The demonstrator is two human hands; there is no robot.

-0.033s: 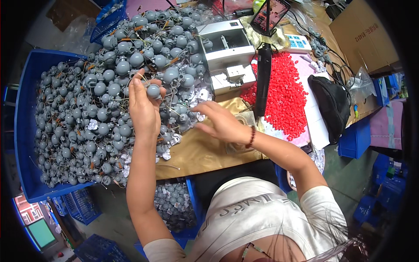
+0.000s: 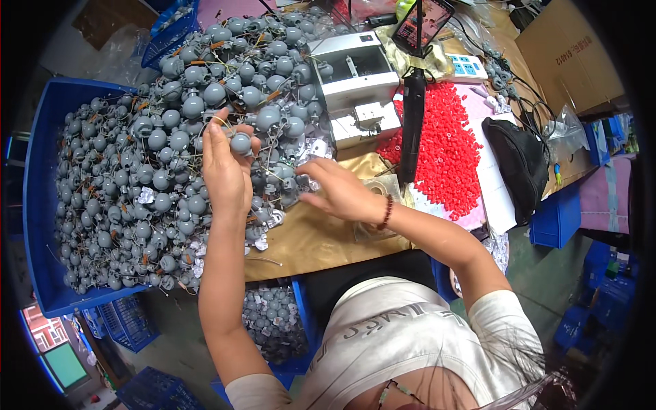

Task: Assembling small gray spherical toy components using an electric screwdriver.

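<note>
I saw the grey ball (image 2: pixel 240 143) held at the fingers of the left grip (image 2: pixel 229 167) over the heaped balls (image 2: pixel 193 106), well in from the near edge of the table (image 2: pixel 301 253); its round body gave me no clear long axis. The right grip (image 2: pixel 344 193), parted and seemingly empty, hung apart from it, rightward and nearer that edge.

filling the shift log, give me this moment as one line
left hand: holding gray ball | right hand: open, beside ball pile | red pieces: heaped right of machine
</note>
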